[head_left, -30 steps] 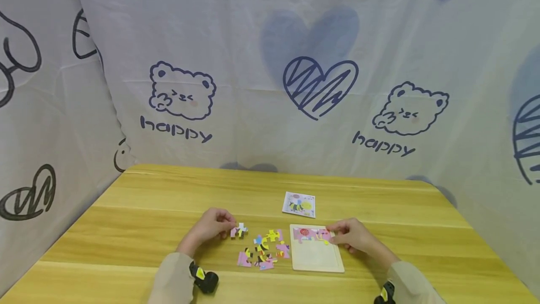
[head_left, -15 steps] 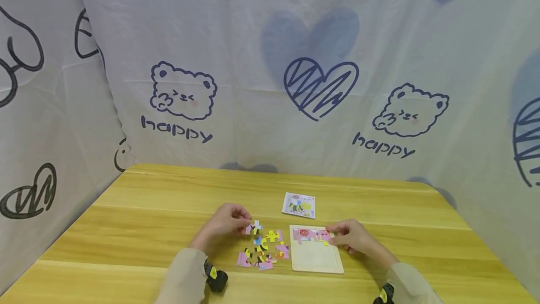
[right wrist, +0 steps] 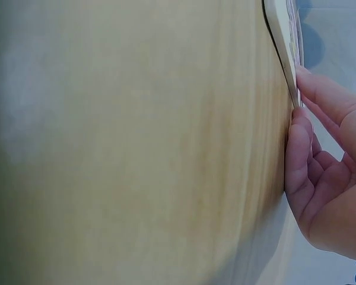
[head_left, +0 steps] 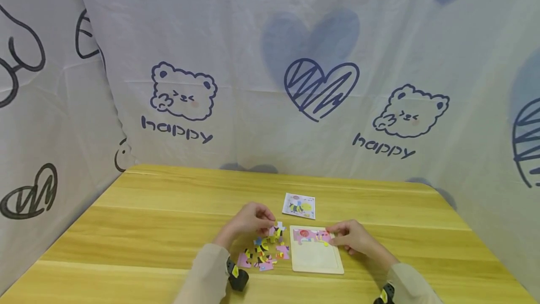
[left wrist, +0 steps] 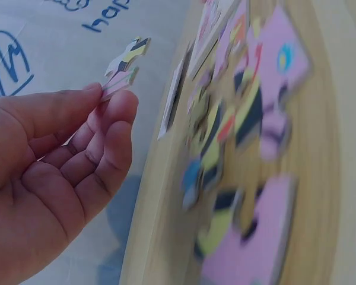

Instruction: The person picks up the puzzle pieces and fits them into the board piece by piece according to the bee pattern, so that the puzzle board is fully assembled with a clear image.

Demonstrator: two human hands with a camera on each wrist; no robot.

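Note:
Between thumb and fingers, my left hand (head_left: 252, 219) pinches a jigsaw piece (left wrist: 123, 66) in pink, white, yellow and black. It hovers above the table, just left of the wooden puzzle board (head_left: 316, 262). Pink pieces (head_left: 310, 235) lie along the far edge inside the board; its nearer part is bare wood. My right hand (head_left: 356, 237) grips the board's right side near the far corner. In the right wrist view the thumb lies on top and the fingers (right wrist: 299, 139) are at the edge. Several loose jigsaw pieces (head_left: 266, 265) lie below my left hand, some overlapped by it.
A picture card (head_left: 298, 206) showing a bee lies behind the board. The wooden table (head_left: 168, 191) extends to both sides. A pale printed cloth (head_left: 253, 144) hangs behind it, with more cloth at the left and right.
My left hand has moved right with the jigsaw piece, from left of the loose pieces to above them near the board. My right hand keeps its place on the board.

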